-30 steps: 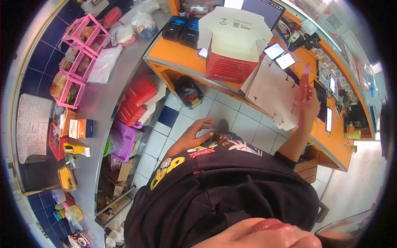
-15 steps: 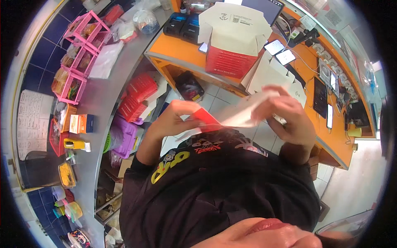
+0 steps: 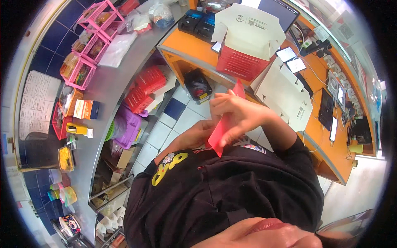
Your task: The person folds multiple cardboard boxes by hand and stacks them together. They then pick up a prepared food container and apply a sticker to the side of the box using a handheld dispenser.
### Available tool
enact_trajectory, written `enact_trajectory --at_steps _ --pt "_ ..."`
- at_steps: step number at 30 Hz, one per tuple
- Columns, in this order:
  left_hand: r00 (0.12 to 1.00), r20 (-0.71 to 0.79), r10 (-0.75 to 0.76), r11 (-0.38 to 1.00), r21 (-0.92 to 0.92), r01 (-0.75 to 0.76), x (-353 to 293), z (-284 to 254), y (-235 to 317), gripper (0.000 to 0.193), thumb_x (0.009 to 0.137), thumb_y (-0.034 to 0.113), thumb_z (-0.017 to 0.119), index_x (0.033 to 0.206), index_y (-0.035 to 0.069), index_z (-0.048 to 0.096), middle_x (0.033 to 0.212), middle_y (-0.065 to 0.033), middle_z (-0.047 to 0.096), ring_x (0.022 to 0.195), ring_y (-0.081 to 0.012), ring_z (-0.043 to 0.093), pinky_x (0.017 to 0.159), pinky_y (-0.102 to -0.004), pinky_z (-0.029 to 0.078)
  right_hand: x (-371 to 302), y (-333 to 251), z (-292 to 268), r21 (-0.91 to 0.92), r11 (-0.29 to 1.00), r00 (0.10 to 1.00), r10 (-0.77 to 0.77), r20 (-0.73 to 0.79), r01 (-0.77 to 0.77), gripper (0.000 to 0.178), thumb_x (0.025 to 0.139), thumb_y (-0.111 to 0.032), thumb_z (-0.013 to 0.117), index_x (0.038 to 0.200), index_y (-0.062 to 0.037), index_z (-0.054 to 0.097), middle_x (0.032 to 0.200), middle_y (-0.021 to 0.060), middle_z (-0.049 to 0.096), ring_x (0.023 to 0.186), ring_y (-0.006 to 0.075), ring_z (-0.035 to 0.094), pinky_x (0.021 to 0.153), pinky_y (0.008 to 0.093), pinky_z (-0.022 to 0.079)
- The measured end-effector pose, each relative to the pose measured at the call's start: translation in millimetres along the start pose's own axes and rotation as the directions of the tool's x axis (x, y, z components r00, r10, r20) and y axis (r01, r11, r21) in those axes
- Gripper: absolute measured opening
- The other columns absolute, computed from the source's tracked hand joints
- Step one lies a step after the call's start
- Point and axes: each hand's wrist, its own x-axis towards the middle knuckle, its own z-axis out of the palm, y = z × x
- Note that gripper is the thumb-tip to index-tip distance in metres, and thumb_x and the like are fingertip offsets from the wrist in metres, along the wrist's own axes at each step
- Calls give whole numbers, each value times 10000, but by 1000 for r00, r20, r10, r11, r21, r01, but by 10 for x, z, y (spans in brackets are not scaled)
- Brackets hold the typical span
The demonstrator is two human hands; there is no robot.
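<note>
In front of my chest I hold a red cardboard box blank (image 3: 218, 136), seen nearly edge-on. My right hand (image 3: 242, 110) is wrapped over it, thumb on the near side and fingers across the upper part. My left hand (image 3: 196, 134) grips it from the left, low down, its fingertips partly hidden behind the card. Just beyond, on the orange counter, stands a red box (image 3: 242, 62) with its white flaps up. Several white-sided flat box blanks (image 3: 283, 89) lie to its right.
The orange counter (image 3: 182, 43) also carries phones (image 3: 296, 65), black devices (image 3: 191, 20) and a monitor (image 3: 276, 15). On the left runs a steel counter (image 3: 97, 107) with pink baskets (image 3: 80, 72) and a tub of yellow food (image 3: 65, 159). Red boxes (image 3: 144, 87) and a purple crate (image 3: 127, 130) sit below.
The blank has turned from spread out, white face showing, to upright with its red side visible. My right hand has moved left over it; my left hand has come lower and nearer the right.
</note>
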Motion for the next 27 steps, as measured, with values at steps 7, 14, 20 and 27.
enact_trajectory --at_steps 7,14,20,27 --pt "945 -263 196 966 -114 -232 -11 -422 -174 310 903 130 606 1145 -61 571 1113 -144 629 995 -188 624 919 -331 491 -21 138 165 -282 871 896 314 -314 -403 230 683 -158 700 765 -15 539 790 133 510 853 313 508 730 395 381" --pt "830 -342 440 894 259 -367 -199 -477 153 250 889 80 623 1102 -50 609 1005 -109 672 927 -151 634 861 -295 500 128 144 192 -374 805 841 263 -472 -461 262 782 -137 620 968 -15 481 887 165 542 885 376 554 759 448 404" --pt "814 -292 503 762 594 -258 -379 -161 409 197 842 38 678 1017 -43 637 962 -79 672 843 -97 619 784 -239 498 271 -17 31 -319 876 912 403 72 -362 309 876 -181 556 1109 -12 442 1017 202 588 955 377 599 803 479 423" --pt "824 -141 549 453 879 -152 -546 -467 624 123 862 58 654 983 47 640 847 11 641 727 -51 567 650 -214 453 433 221 59 -366 922 886 -59 -460 -129 377 752 -156 697 1070 -64 516 1008 133 530 950 310 496 824 370 373"
